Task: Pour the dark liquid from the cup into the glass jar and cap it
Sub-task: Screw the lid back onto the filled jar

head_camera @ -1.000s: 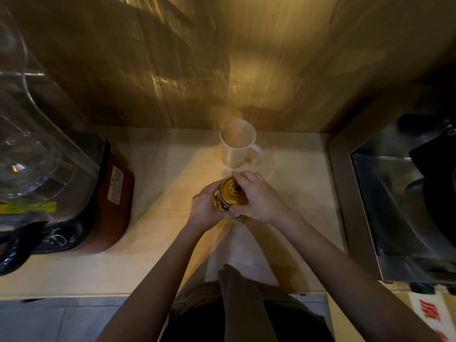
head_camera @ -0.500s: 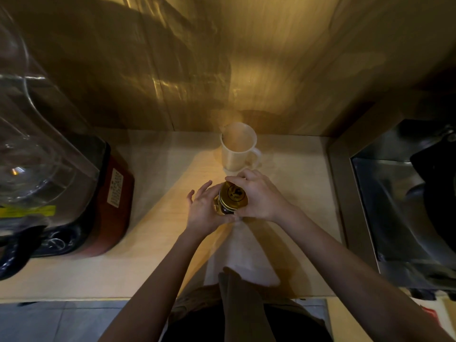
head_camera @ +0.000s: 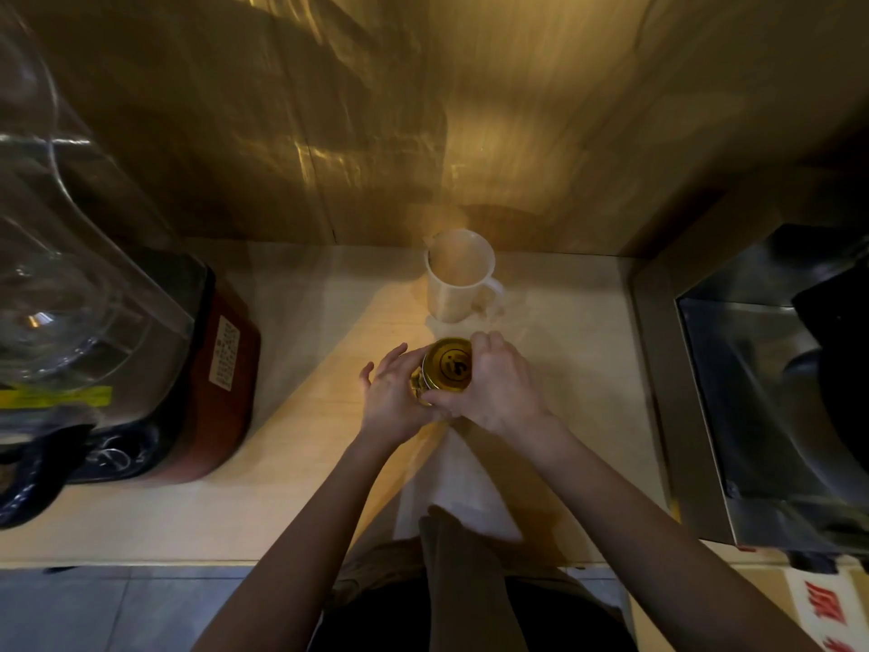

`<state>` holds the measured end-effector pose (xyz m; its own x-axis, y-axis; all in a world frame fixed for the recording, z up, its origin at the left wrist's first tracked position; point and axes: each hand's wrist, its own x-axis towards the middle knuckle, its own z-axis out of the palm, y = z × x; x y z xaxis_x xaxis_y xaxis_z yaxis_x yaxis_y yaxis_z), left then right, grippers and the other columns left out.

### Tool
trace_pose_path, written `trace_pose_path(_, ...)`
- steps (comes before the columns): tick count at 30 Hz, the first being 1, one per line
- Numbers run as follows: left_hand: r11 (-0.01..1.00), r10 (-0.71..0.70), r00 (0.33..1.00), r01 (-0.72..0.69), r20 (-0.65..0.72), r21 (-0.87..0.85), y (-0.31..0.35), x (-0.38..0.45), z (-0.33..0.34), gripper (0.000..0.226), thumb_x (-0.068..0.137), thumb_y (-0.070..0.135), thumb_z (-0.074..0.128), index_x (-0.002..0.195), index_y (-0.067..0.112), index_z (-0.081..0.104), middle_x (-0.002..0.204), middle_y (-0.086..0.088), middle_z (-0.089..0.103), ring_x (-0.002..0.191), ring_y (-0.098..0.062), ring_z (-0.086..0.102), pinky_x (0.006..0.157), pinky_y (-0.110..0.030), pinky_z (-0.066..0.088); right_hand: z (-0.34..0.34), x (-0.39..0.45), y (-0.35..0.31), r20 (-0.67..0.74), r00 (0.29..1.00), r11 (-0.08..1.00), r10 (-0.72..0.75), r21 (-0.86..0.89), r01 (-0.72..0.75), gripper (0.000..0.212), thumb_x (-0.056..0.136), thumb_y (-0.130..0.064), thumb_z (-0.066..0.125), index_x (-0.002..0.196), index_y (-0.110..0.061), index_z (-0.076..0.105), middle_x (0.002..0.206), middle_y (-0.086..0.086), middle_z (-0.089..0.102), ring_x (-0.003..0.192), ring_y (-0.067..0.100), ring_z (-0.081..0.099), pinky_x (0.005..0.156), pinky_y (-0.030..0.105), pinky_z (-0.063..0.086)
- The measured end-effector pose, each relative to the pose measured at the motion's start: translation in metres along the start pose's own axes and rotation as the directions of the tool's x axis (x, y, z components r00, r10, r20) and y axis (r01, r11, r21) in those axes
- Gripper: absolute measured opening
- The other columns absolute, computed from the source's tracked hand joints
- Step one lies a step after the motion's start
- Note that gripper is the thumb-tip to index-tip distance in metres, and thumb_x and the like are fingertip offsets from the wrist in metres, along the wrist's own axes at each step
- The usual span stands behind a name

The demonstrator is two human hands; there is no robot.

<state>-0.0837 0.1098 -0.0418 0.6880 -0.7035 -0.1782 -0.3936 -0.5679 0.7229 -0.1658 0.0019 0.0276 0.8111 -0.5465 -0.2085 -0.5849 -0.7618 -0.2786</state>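
A gold metal lid (head_camera: 447, 363) with a dark mark sits on top of the glass jar (head_camera: 416, 383), which stands on the pale counter (head_camera: 301, 463). My right hand (head_camera: 498, 388) wraps the lid from the right, fingers curled around its rim. My left hand (head_camera: 392, 397) presses the jar's left side with its palm, its fingers spread and lifted. Most of the jar is hidden between the hands. The white cup (head_camera: 458, 275) with a handle stands upright just behind the jar; its inside looks pale.
A blender (head_camera: 94, 322) with a clear pitcher and red-brown base fills the left of the counter. A steel sink (head_camera: 762, 392) lies to the right. A white cloth (head_camera: 461, 482) lies on the counter under my forearms. A wood-grain wall rises behind the cup.
My left hand's fingers, wrapped on the jar a second ago, have opened and spread. My right hand has turned around the lid, and more of the lid's top shows.
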Motion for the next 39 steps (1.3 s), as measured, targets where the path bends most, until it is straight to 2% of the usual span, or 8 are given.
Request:
trace_pose_path(6, 1.000, -0.009, 1.000, 0.009, 0.015, -0.014, 0.000, -0.001, -0.002, 0.096, 0.049, 0.058, 0.075, 0.134, 0.027, 0.042, 0.141, 0.001, 0.048, 0.140, -0.015, 0.025, 0.111, -0.044, 0.010, -0.019, -0.007, 0.018, -0.007, 1.000, 0.994, 0.010, -0.106, -0.010, 0.067, 0.067, -0.066, 0.066, 0.102, -0.010, 0.061, 0.104, 0.008, 0.065, 0.096, 0.023, 0.059, 0.067, 0.029, 0.040)
trace_pose_path(10, 1.000, -0.006, 1.000, 0.006, 0.013, 0.005, 0.002, -0.002, -0.002, 0.092, 0.055, 0.050, 0.079, 0.135, 0.025, 0.041, 0.143, -0.001, 0.046, 0.140, -0.017, 0.025, 0.111, -0.045, 0.012, -0.020, 0.004, 0.029, 0.147, 0.947, 0.959, -0.284, 0.066, 0.277, 0.099, 0.066, -0.050, 0.077, 0.145, -0.019, 0.025, 0.148, 0.004, 0.034, 0.135, 0.023, 0.029, 0.106, 0.037, 0.032)
trace_pose_path(14, 1.000, -0.014, 1.000, 0.014, 0.011, 0.016, 0.003, -0.002, -0.002, 0.092, 0.056, 0.050, 0.078, 0.136, 0.024, 0.040, 0.143, -0.003, 0.045, 0.140, -0.018, 0.026, 0.112, -0.045, 0.012, -0.009, 0.006, 0.025, 0.199, 0.906, 0.927, -0.374, 0.070, 0.368, 0.094, 0.075, -0.038, 0.074, 0.148, -0.020, 0.017, 0.153, 0.004, 0.027, 0.138, 0.021, 0.026, 0.111, 0.037, 0.029)
trace_pose_path(19, 1.000, -0.025, 0.999, 0.025, 0.020, -0.001, 0.002, -0.001, -0.001, 0.097, 0.050, 0.059, 0.076, 0.134, 0.026, 0.042, 0.141, -0.001, 0.048, 0.139, -0.017, 0.028, 0.111, -0.045, 0.014, -0.009, 0.001, 0.026, 0.153, 0.962, 0.974, -0.226, 0.044, 0.222, 0.077, 0.076, -0.045, 0.069, 0.139, -0.014, 0.036, 0.126, 0.007, 0.050, 0.114, 0.024, 0.051, 0.090, 0.035, 0.045)
trace_pose_path(23, 1.000, -0.028, 1.000, 0.028, 0.008, -0.001, 0.003, -0.002, -0.001, 0.093, 0.053, 0.050, 0.080, 0.134, 0.025, 0.042, 0.143, -0.003, 0.046, 0.139, -0.017, 0.027, 0.111, -0.043, 0.012, -0.020, -0.001, 0.030, -0.102, 0.986, 0.991, -0.132, -0.003, 0.132, 0.045, 0.075, -0.058, 0.064, 0.092, -0.015, 0.064, 0.086, 0.000, 0.064, 0.083, 0.017, 0.058, 0.070, 0.031, 0.047)
trace_pose_path(28, 0.999, -0.039, 0.999, 0.039, 0.007, 0.007, 0.006, -0.003, -0.002, 0.092, 0.055, 0.047, 0.079, 0.135, 0.025, 0.041, 0.143, -0.004, 0.045, 0.139, -0.018, 0.027, 0.111, -0.043, 0.012, -0.006, 0.008, 0.032, 0.127, 0.934, 0.858, -0.333, 0.453, 0.244, 0.095, 0.065, -0.019, 0.084, 0.143, -0.013, 0.030, 0.145, 0.007, 0.039, 0.134, 0.019, 0.032, 0.108, 0.030, 0.030)
trace_pose_path(37, 0.999, -0.041, 0.999, 0.041, 0.012, -0.001, 0.008, -0.002, -0.004, 0.089, 0.055, 0.046, 0.080, 0.133, 0.025, 0.043, 0.140, -0.002, 0.047, 0.138, -0.019, 0.028, 0.111, -0.043, 0.012, -0.010, 0.013, 0.029, 0.001, 0.982, 0.982, -0.190, 0.007, 0.190, 0.065, 0.067, -0.064, 0.067, 0.111, -0.015, 0.063, 0.102, 0.006, 0.063, 0.100, 0.022, 0.057, 0.080, 0.034, 0.049)
trace_pose_path(39, 0.999, -0.043, 0.999, 0.043, 0.018, 0.006, 0.009, -0.003, -0.005, 0.089, 0.056, 0.047, 0.079, 0.134, 0.025, 0.042, 0.142, -0.003, 0.045, 0.139, -0.019, 0.027, 0.111, -0.043, 0.012, -0.017, 0.017, 0.032, 0.051, 0.979, 0.981, -0.196, 0.008, 0.196, 0.069, 0.066, -0.060, 0.071, 0.115, -0.013, 0.060, 0.114, 0.007, 0.061, 0.109, 0.023, 0.052, 0.087, 0.035, 0.046)
